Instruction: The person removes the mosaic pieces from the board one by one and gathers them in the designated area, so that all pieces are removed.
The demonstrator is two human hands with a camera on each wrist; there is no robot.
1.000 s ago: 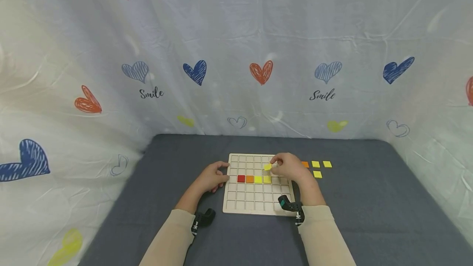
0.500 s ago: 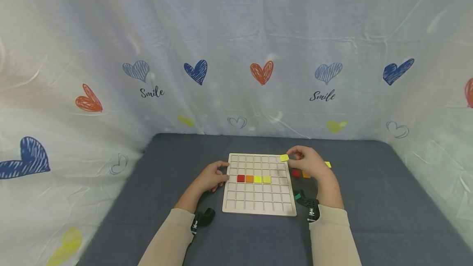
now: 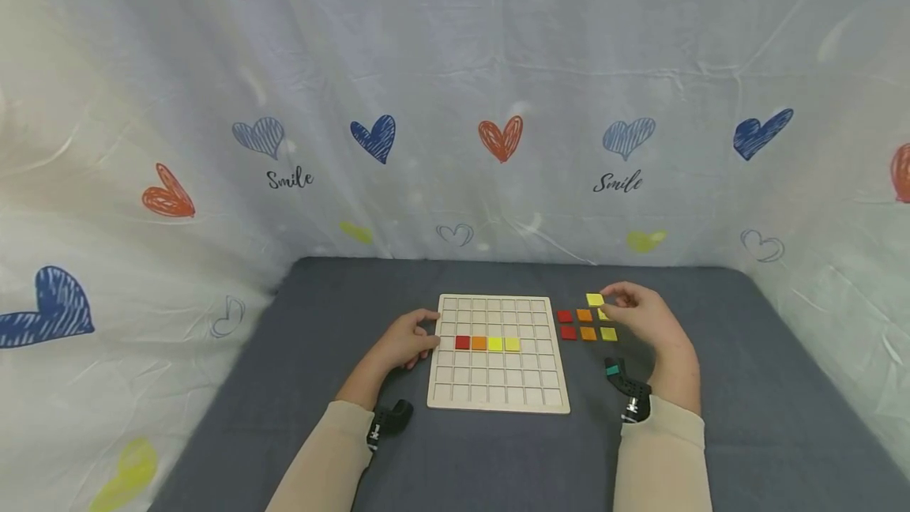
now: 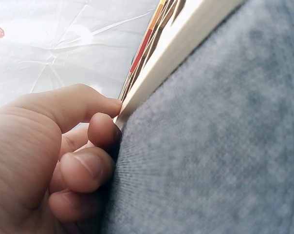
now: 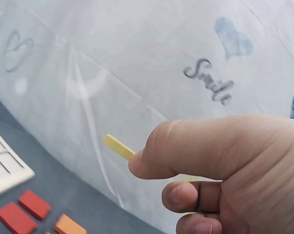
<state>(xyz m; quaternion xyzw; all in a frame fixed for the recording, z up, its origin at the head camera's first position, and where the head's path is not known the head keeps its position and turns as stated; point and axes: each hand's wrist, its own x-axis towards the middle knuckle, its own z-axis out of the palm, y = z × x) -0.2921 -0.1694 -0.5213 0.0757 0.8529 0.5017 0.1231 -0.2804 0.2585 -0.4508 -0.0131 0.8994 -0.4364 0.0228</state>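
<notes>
My right hand (image 3: 647, 318) pinches a small yellow square tile (image 3: 594, 300) between thumb and forefinger. In the right wrist view the tile (image 5: 119, 147) juts edge-on past the thumb, above the table. My left hand (image 3: 400, 342) touches the left edge of a pale wooden grid board (image 3: 498, 397) with thumb and forefinger; its other fingers bend in beside the edge. Across the board's middle row lie a red tile (image 3: 462, 343), an orange tile (image 3: 479, 344) and two yellow tiles (image 3: 503, 344), side by side.
Right of the board lie two red tiles (image 3: 568, 333), two orange tiles (image 3: 588, 333) and two yellow tiles (image 3: 608, 334), one partly covered by the right hand. A dark grey cloth (image 3: 483, 464) covers the table; a white curtain (image 3: 441, 62) with hearts hangs behind and at the sides.
The right hand has carried the yellow tile from above the board out to the right, over the loose tiles, uncovering the red and orange ones. The left hand stays at the board's edge.
</notes>
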